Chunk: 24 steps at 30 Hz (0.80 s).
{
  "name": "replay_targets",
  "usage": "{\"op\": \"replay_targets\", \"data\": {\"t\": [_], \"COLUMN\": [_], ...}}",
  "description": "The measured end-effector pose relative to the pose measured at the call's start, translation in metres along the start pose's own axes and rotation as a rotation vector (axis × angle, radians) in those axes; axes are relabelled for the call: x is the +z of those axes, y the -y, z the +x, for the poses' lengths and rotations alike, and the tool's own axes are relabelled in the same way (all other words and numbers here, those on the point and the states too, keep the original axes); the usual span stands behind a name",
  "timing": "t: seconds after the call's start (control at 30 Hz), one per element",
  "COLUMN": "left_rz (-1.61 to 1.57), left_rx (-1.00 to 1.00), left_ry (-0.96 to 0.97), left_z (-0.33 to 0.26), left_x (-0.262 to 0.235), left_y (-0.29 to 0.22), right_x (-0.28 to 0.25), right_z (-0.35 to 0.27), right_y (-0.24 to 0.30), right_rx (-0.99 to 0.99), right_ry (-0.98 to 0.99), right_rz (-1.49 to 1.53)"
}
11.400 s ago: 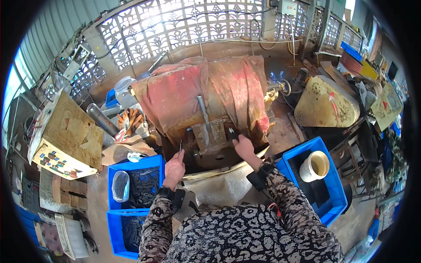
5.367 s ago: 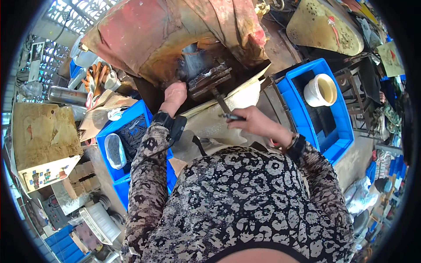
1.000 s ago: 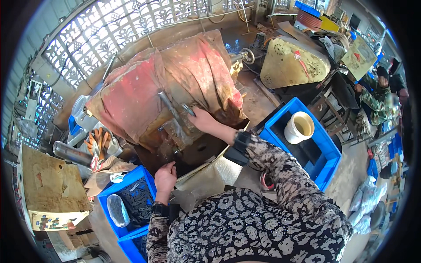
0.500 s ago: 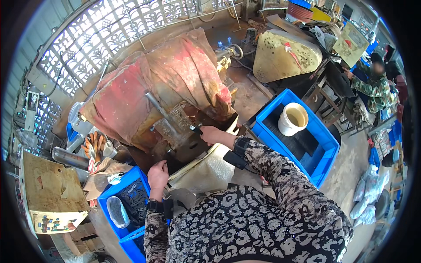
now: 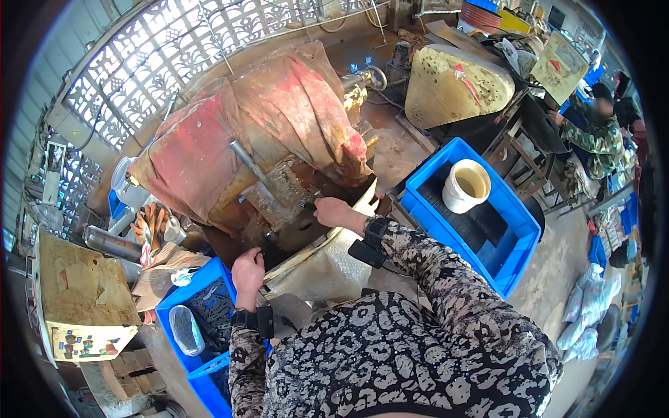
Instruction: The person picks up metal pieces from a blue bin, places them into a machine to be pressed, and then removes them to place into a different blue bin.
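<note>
The right hand (image 5: 333, 210) reaches into the machine (image 5: 282, 209) at 12 o'clock, fingers pinched on a small dark metal part (image 5: 307, 205) at the rusty work block. The left hand (image 5: 248, 270) rests at 9 o'clock of the block, fingers curled; whether it grips anything cannot be told. The part is judged rigid, light and probably oily, so slippery: hold it at its outer end with fingertips. A red cloth (image 5: 244, 118) covers the machine body. A blue bin (image 5: 481, 209) with a cream bucket (image 5: 465, 185) sits at 3 o'clock.
</note>
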<state>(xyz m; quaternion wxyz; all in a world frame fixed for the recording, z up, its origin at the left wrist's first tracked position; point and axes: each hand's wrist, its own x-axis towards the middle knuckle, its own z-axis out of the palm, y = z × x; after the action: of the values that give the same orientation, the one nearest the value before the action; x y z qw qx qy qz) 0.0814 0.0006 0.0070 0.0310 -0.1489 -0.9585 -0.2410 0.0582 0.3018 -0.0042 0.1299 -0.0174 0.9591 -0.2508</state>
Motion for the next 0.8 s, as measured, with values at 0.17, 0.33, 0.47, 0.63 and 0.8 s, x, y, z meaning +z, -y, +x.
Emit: {"op": "replay_targets", "data": {"t": [0.17,0.33,0.47,0.63,0.8], "left_rz": [0.004,0.019,0.028,0.016,0.011], "left_rx": [-0.023,-0.034,-0.041,-0.042,-0.061], "left_ry": [0.014,0.027,0.031,0.017,0.039], "left_z": [0.001,0.002,0.002,0.002,0.003], "left_x": [0.000,0.000,0.000,-0.001,0.000], "left_y": [0.000,-0.001,-0.002,-0.005,-0.007], "right_x": [0.000,0.006,0.012,0.009,0.004], "right_z": [-0.005,-0.003,-0.001,-0.004,-0.008], "right_y": [0.005,0.003,0.000,0.002,0.006], "right_rx": [0.027,0.019,0.000,0.016,0.061], "right_ry": [-0.053,-0.120,-0.164,-0.185,-0.170], "right_rz": [0.058,0.047,0.035,0.017,0.024]}}
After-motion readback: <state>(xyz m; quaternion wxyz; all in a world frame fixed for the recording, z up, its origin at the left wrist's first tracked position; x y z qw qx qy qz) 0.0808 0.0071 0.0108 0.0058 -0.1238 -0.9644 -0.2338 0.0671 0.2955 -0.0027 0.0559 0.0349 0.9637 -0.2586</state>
